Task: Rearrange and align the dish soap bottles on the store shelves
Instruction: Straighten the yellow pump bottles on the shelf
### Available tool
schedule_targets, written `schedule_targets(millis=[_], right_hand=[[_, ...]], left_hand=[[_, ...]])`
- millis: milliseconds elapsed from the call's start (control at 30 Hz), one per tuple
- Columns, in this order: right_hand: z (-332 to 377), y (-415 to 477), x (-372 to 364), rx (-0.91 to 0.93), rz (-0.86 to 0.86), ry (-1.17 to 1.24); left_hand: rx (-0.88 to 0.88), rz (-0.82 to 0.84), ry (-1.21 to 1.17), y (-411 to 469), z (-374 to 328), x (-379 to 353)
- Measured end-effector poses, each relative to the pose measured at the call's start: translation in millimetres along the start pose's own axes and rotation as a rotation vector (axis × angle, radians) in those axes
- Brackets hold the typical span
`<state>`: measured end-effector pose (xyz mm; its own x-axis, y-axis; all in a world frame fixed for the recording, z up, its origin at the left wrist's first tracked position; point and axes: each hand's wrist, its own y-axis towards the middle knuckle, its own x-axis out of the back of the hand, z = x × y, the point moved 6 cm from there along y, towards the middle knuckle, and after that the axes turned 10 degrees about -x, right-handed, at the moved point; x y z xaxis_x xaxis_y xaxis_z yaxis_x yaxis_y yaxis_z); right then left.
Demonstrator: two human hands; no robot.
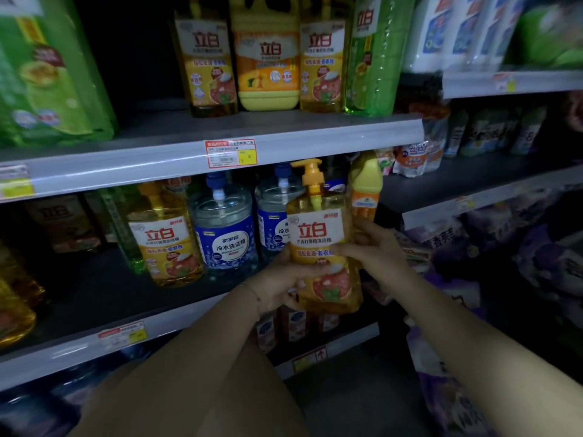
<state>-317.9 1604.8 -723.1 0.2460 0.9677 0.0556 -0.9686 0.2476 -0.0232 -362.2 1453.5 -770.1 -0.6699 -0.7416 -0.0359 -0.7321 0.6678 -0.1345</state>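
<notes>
I hold a yellow pump bottle of dish soap (321,238) upright in front of the middle shelf (132,326). My left hand (280,282) grips its lower left side and my right hand (375,250) wraps around its right side. On the middle shelf stand a matching yellow pump bottle (165,238), two clear blue-labelled bottles (225,234), partly hidden by the held bottle, and an orange bottle (366,190) behind my right hand. The upper shelf (284,143) carries several yellow bottles (268,58) and a green one (375,55).
Green refill packs (44,77) fill the upper left. White detergent bottles (441,33) and pouches (413,159) sit on the right-hand shelves. Purple bags (520,247) crowd the lower right. A price tag (230,152) is on the upper shelf edge. Dark bare shelf lies left of the yellow pump bottle.
</notes>
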Motion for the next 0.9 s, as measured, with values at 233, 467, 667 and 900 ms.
schedule_targets(millis=[233,467,667,900], right_hand=[[8.3,-10.2,-31.0,0.063,0.094,-0.113],[51.0,-12.1,-111.4,0.172,0.273,-0.097],[65.2,-13.9,-210.4,0.208,0.482,-0.12],[56.0,-11.6,-317.0,0.21,0.637,-0.142]], left_hand=[[-0.108,-0.091,0.107,-35.0,-11.1,21.6],[-0.363,-0.256,0.117,-85.6,-44.5,88.7],[-0.461,-0.465,0.166,-149.1,-44.1,170.3],[-0.542,-0.649,0.193,-216.0,-30.8,241.3]])
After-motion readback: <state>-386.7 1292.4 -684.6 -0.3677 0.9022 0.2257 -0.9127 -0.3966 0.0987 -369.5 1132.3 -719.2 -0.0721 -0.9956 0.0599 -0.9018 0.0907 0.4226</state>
